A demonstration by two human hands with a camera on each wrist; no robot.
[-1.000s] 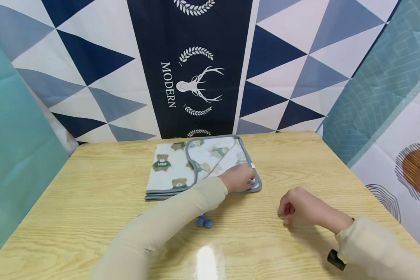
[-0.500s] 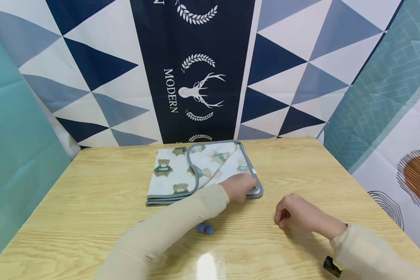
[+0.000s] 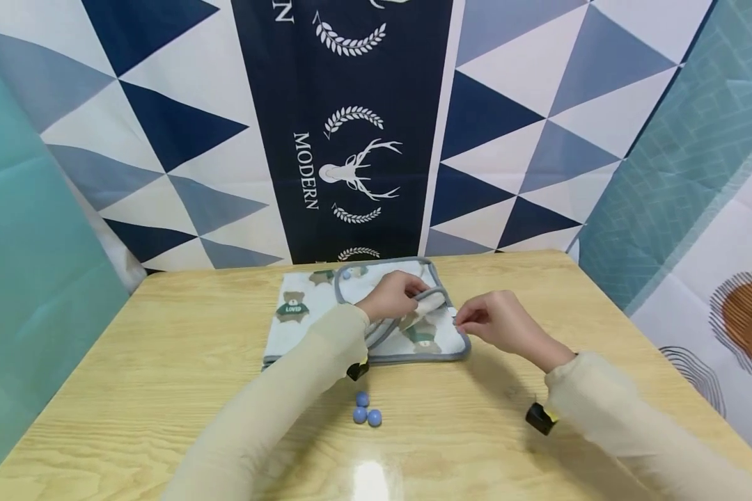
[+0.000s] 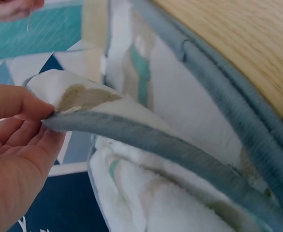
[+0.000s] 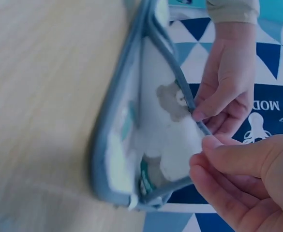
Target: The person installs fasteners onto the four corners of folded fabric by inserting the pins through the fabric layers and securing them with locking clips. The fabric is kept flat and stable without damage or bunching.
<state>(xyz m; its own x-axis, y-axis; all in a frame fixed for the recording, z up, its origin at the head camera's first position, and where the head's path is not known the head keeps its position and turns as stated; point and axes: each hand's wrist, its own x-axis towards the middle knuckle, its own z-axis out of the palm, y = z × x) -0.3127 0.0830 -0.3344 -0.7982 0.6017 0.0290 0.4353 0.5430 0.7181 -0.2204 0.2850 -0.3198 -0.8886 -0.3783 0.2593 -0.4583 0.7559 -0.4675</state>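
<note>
A folded white blanket (image 3: pixel 301 285) with a bear print and grey edging lies at the back middle of the table. My left hand (image 3: pixel 393 296) pinches the grey edge of its upper layer between thumb and fingers. That flap (image 4: pixel 90 99) is raised and folded back to the left, showing another bear-printed layer beneath. At the blanket's right edge, beside a small white tag, is my right hand (image 3: pixel 491 320), thumb and index fingertips brought together. A thin pale line shows below the right hand in the left wrist view; I cannot tell if its fingertips hold anything.
Several small blue balls (image 3: pixel 360 415) form a cluster on the wooden table (image 3: pixel 163 390) in front of the blanket. One small blue round spot (image 3: pixel 346 275) shows on the blanket's upper layer. Behind the table hangs a patterned cloth (image 3: pixel 351 174).
My left hand has lifted the blanket's right-hand flap and drawn it leftward. My right hand has risen from the table and moved left to the blanket's right edge. The blue balls show fully now.
</note>
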